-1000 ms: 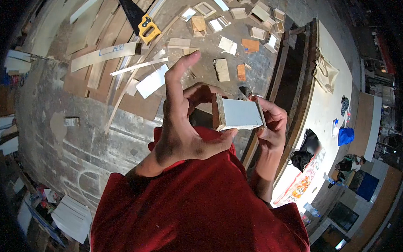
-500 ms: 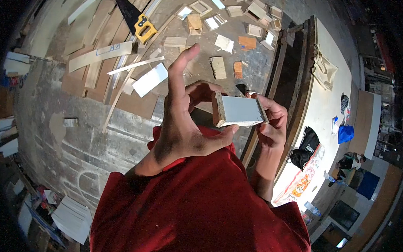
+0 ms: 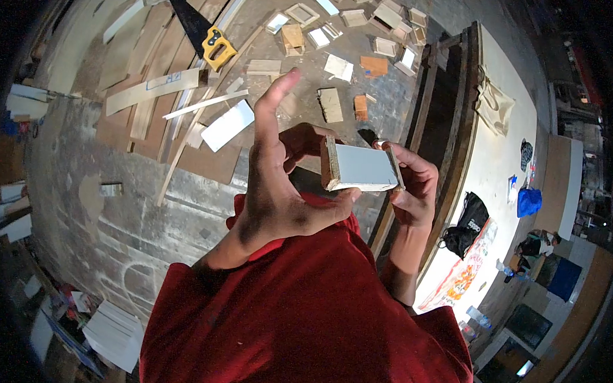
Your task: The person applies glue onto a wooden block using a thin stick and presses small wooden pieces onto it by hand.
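Note:
A small wooden box (image 3: pixel 365 168) with a white panel and rough-cut wooden end strips is held up in front of the red shirt. My left hand (image 3: pixel 273 177) grips its left end, thumb along the near edge and other fingers curled behind; the index finger points up, off the wood. On the opposite end, my right hand (image 3: pixel 415 185) pinches the end strip between thumb and fingers. A small dark thing (image 3: pixel 368 135) shows just beyond the right fingertips; I cannot make out what it is or whether it is held.
A yellow-handled handsaw (image 3: pixel 217 48) lies on boards (image 3: pixel 155 85) at upper left. Several small wooden boxes (image 3: pixel 387 17) and offcuts (image 3: pixel 330 104) are scattered on the floor ahead. To the right stands a long white-topped table (image 3: pixel 506 84) with a cloth bag (image 3: pixel 493 107) and black bag (image 3: pixel 467 224).
The wooden box has tilted slightly, turning its white panel more toward me. Both hands keep their hold and have barely moved; the view has shifted a little.

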The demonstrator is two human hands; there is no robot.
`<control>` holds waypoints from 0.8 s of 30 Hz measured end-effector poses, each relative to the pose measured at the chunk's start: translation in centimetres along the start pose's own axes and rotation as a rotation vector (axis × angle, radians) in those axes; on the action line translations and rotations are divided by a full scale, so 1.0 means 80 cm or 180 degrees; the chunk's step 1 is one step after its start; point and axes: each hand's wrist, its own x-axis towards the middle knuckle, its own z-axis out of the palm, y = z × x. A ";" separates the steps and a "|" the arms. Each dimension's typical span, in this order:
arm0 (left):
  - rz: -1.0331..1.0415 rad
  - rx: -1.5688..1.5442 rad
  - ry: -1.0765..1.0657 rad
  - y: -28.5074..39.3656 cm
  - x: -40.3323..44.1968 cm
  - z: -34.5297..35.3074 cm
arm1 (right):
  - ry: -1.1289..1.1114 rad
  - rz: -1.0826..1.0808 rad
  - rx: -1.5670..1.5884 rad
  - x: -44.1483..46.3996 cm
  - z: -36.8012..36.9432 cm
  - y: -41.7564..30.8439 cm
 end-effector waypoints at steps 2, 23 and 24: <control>-0.0009 0.0018 -0.0011 -0.001 0.000 0.001 | 0.0042 0.0029 -0.0011 0.000 0.002 -0.002; 0.0289 -0.0715 0.0304 -0.020 0.008 0.020 | 0.0382 0.0068 0.0344 -0.002 0.035 -0.002; 0.0244 -0.0839 0.0309 -0.020 0.007 0.020 | 0.0385 0.0068 0.0345 -0.002 0.036 -0.002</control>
